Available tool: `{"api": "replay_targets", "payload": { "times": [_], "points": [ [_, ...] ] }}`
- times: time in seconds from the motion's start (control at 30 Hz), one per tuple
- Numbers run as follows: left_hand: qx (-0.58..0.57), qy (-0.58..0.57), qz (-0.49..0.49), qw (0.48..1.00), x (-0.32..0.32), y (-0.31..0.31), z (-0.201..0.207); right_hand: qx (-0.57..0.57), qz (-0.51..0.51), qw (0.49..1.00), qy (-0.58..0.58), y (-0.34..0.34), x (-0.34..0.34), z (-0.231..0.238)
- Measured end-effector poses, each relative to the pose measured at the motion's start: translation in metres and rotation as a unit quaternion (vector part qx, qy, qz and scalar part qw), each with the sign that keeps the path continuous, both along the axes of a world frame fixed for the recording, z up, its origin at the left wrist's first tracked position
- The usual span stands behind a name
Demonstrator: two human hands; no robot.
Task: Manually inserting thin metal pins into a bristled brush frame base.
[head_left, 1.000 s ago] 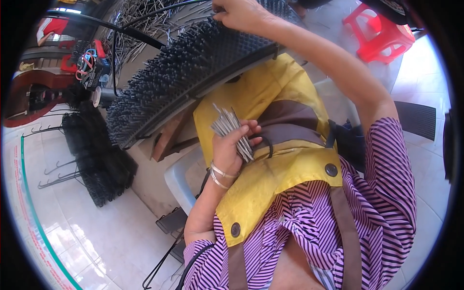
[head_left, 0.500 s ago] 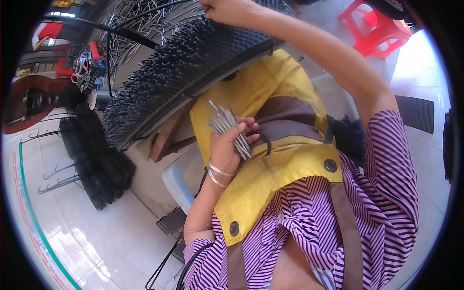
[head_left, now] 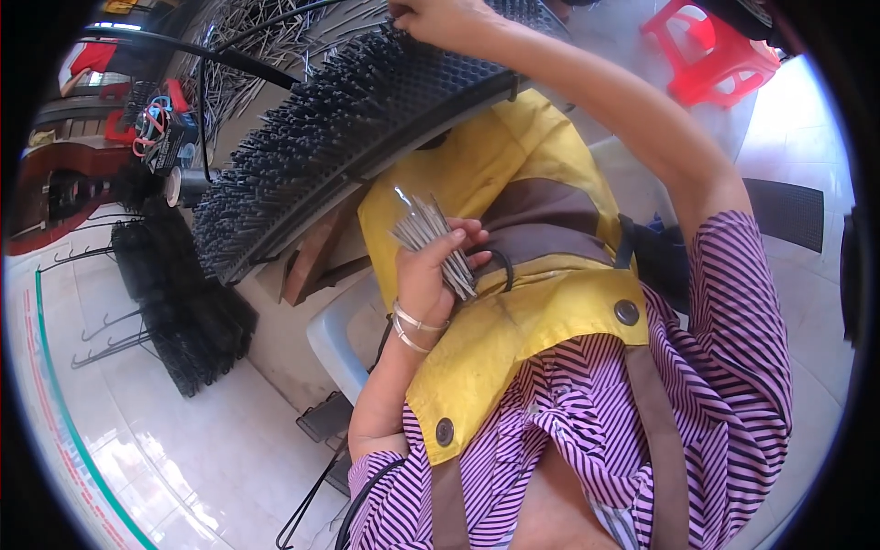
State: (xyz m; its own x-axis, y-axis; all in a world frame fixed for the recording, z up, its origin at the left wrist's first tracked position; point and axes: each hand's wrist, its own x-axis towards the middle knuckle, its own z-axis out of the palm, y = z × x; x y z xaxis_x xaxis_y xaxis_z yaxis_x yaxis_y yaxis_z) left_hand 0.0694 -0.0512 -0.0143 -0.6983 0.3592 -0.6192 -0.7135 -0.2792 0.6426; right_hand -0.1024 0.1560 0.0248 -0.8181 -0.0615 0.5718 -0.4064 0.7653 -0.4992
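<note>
Pale tiled floor (head_left: 229, 431), red stool (head_left: 697, 78) right. Black board (head_left: 463, 78) slants ahead; a gap parts its near edge from my left hand (head_left: 438, 270) — closed round thin rods (head_left: 423, 227). My right hand (head_left: 445, 23) bunched over the board — hold unclear.

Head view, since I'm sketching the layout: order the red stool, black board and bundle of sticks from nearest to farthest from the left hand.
From the left hand:
1. Bundle of sticks: held in it.
2. Black board: higher in the picture.
3. Red stool: off at upper right.
</note>
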Motion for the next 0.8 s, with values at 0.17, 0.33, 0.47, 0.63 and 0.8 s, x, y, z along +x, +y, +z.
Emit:
{"api": "replay_targets", "payload": {
  "times": [0.17,0.33,0.47,0.63,0.8],
  "points": [
    [0.011,0.000,0.004,1.000,-0.001,0.000,-0.001,-0.077,0.005,0.997,0.018,0.009,0.010,-0.004],
    [0.005,0.002,-0.004,1.000,-0.001,0.000,-0.003,-0.242,-0.039,0.964,0.103,0.014,0.015,0.006],
    [0.007,0.006,-0.001,1.000,0.000,0.001,-0.002,-0.258,-0.027,0.962,0.079,0.021,0.015,0.014],
    [0.008,0.006,0.006,1.000,0.001,-0.001,-0.003,-0.033,-0.011,0.998,-0.049,0.013,0.020,-0.012],
    [0.002,0.006,0.022,1.000,0.002,0.003,0.002,0.022,-0.047,0.993,-0.104,0.007,0.018,-0.026]
  ]
}}
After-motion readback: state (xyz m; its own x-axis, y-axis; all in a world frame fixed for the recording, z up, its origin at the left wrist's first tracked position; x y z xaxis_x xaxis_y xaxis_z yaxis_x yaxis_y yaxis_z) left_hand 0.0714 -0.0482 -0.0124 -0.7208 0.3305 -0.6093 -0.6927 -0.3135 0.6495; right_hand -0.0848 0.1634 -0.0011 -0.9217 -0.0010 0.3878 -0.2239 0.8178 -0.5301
